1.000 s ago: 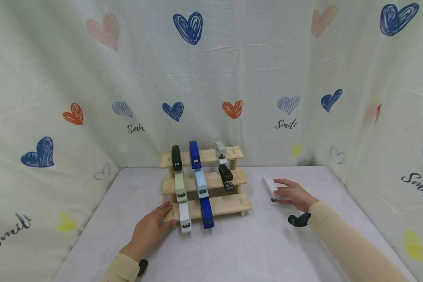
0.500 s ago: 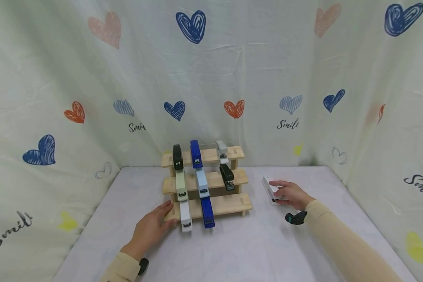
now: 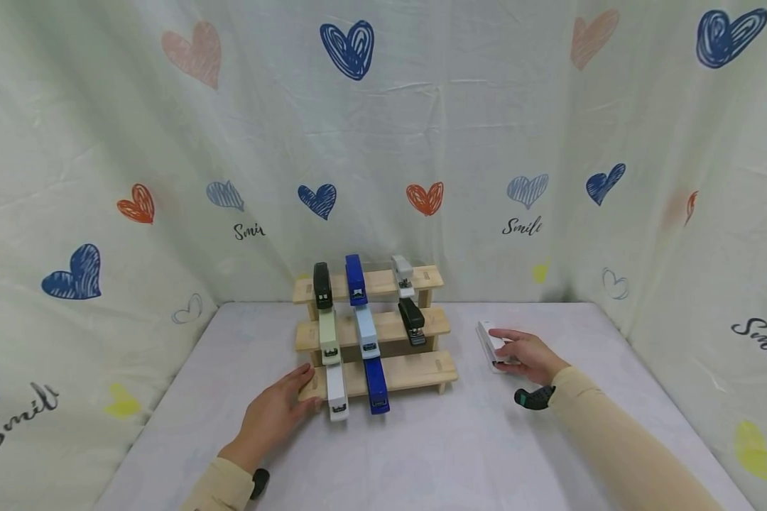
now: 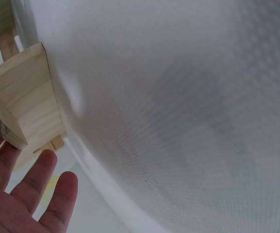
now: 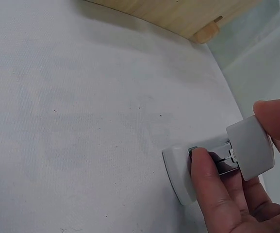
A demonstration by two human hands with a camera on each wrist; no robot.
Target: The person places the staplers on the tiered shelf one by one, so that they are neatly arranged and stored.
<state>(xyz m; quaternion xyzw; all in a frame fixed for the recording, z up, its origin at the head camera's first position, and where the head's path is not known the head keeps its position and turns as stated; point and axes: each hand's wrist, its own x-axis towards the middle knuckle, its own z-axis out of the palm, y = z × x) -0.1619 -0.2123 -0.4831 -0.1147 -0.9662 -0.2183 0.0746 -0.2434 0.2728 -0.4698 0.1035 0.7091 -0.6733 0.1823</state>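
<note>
My left hand (image 3: 275,415) holds the left end of the lowest shelf of a three-tier wooden rack (image 3: 415,370), thumb at its front edge. In the left wrist view some fingers (image 4: 33,179) show beside the board (image 4: 30,97), two of them apart from it. At the right, my right hand (image 3: 529,357) grips a white stapler (image 3: 488,336) on the table. The right wrist view has the fingertips (image 5: 203,165) on this stapler (image 5: 250,148) at its base and its upper arm; part of its body is hidden by the fingers.
Staplers stand on the rack: black (image 3: 322,285), blue (image 3: 355,280) and grey (image 3: 402,275) on top; green (image 3: 328,336), light blue (image 3: 367,331) and black (image 3: 412,321) midway; white (image 3: 336,392) and dark blue (image 3: 376,385) below. A patterned curtain (image 3: 383,142) surrounds the white table (image 3: 434,454).
My right hand has shifted slightly left and closed in on the white stapler, its fingers now nearer together around it. The left hand keeps its place on the rack.
</note>
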